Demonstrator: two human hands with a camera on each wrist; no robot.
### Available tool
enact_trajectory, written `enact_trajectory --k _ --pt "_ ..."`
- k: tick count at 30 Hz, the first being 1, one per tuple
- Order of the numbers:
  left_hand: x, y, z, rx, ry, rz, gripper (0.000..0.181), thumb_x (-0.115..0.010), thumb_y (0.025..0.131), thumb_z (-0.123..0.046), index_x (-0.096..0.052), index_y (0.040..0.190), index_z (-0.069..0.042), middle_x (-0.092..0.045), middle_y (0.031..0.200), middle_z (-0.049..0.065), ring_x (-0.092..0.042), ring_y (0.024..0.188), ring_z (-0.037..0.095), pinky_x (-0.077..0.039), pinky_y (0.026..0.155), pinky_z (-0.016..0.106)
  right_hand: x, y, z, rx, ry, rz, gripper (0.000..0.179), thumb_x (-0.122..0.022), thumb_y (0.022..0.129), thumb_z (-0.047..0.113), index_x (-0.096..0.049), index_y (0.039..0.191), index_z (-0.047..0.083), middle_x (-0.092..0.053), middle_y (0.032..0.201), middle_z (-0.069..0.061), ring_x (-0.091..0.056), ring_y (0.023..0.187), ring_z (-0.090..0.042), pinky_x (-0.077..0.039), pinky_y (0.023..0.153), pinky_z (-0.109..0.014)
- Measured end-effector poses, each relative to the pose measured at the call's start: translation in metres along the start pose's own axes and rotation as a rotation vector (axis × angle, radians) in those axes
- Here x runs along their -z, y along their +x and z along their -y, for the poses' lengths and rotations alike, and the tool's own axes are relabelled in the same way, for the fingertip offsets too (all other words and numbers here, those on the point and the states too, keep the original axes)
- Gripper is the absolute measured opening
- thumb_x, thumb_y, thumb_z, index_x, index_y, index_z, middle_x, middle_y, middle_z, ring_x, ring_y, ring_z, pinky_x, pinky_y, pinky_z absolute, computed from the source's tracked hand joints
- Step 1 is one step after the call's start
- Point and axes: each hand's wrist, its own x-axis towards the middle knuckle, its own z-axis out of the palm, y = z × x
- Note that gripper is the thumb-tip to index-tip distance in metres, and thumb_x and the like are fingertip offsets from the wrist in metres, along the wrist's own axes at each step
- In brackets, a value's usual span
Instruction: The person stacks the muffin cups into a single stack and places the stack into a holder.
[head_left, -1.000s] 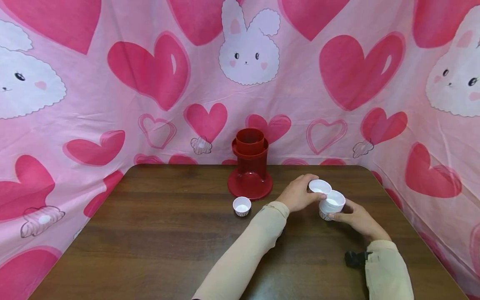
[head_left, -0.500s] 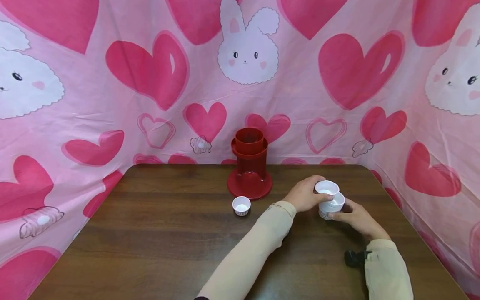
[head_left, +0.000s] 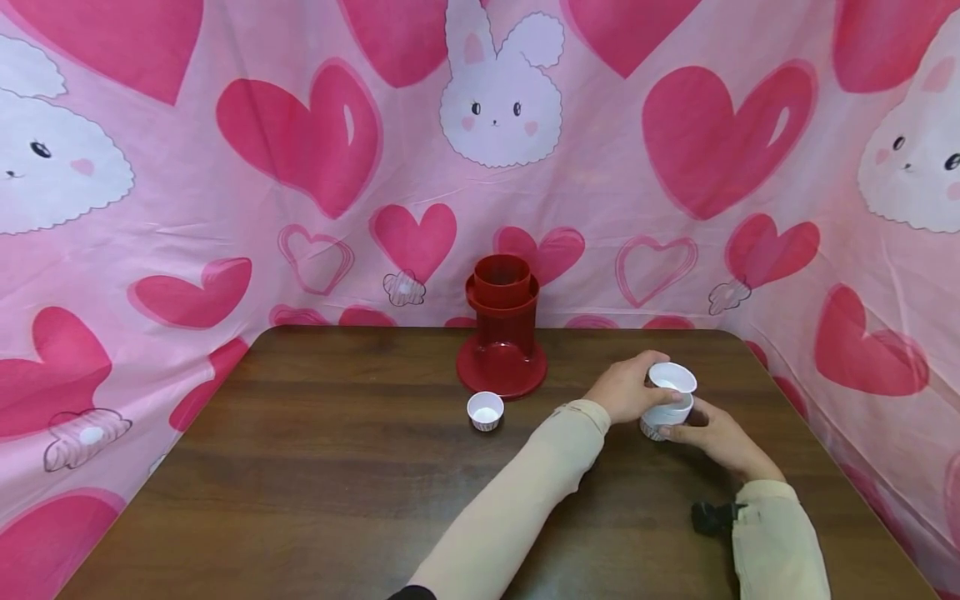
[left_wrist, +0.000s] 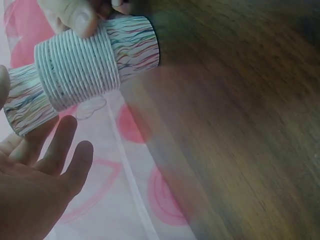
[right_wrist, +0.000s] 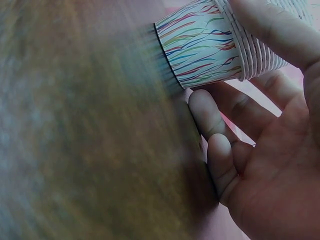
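Note:
My left hand (head_left: 630,392) pinches one small white paper cup (head_left: 672,379) by its sides, right over the mouth of a stack of paper cups (head_left: 666,414). In the left wrist view the held cup (left_wrist: 30,95) has its lower end at the top of the stack, and wavy coloured lines run round it. My right hand (head_left: 716,435) grips the stack from the right, thumb in front. The right wrist view shows the stack's bottom cup (right_wrist: 200,47) upright on the table, close-set rims above it, with the ring and little fingers curled below the thumb.
A single paper cup (head_left: 485,412) stands upright on the brown wooden table (head_left: 337,483), left of the hands. Behind it, near the back edge, is a red stand (head_left: 505,333) with a round base and an open-topped tube. A pink heart-patterned cloth (head_left: 300,167) hangs around the table.
My left hand has moved right with its cup, from beside the stack's rim to over its mouth. The right hand and the stack have stayed in place.

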Motion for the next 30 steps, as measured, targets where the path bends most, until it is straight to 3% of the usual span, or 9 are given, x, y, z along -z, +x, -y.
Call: enact_trajectory --k 7,20,24,30 --pt "-0.007 -0.002 0.001 0.002 0.046 0.034 0.061 -0.077 0.089 -0.044 -0.056 0.142 -0.023 -0.064 0.129 -0.013 -0.058 0.109 0.001 -0.044 0.091 0.017 -0.001 -0.002 0.0 -0.002 -0.03 -0.011 0.062 -0.074 0.094 0.023 -0.048 0.143 -0.005 -0.058 0.13 -0.024 -0.054 0.114 -0.036 -0.045 0.097 -0.06" --pt "-0.014 -0.006 0.012 -0.007 0.101 0.072 0.06 -0.075 0.091 -0.044 -0.055 0.144 -0.025 -0.062 0.133 -0.012 -0.057 0.112 0.002 -0.042 0.093 0.016 -0.002 0.0 0.001 -0.011 -0.002 -0.026 0.064 -0.077 0.091 0.025 -0.049 0.141 -0.005 -0.059 0.129 -0.023 -0.054 0.112 -0.034 -0.047 0.094 -0.05" --pt "-0.015 -0.008 0.017 -0.002 0.12 0.114 0.065 -0.071 0.093 -0.045 -0.046 0.15 -0.029 -0.058 0.138 -0.011 -0.055 0.119 0.004 -0.042 0.099 0.024 -0.002 -0.001 0.001 -0.022 0.016 -0.016 0.065 -0.076 0.092 0.025 -0.047 0.143 -0.005 -0.056 0.132 -0.025 -0.052 0.115 -0.037 -0.045 0.097 -0.057" --pt "-0.01 -0.019 0.021 -0.029 0.185 0.2 0.087 -0.068 0.093 -0.053 -0.02 0.162 -0.03 -0.034 0.16 -0.003 -0.036 0.142 0.013 -0.034 0.112 0.045 -0.002 -0.001 0.002 -0.001 0.028 -0.012 0.067 -0.074 0.094 0.022 -0.043 0.145 -0.008 -0.052 0.135 -0.029 -0.05 0.119 -0.042 -0.044 0.098 -0.062"
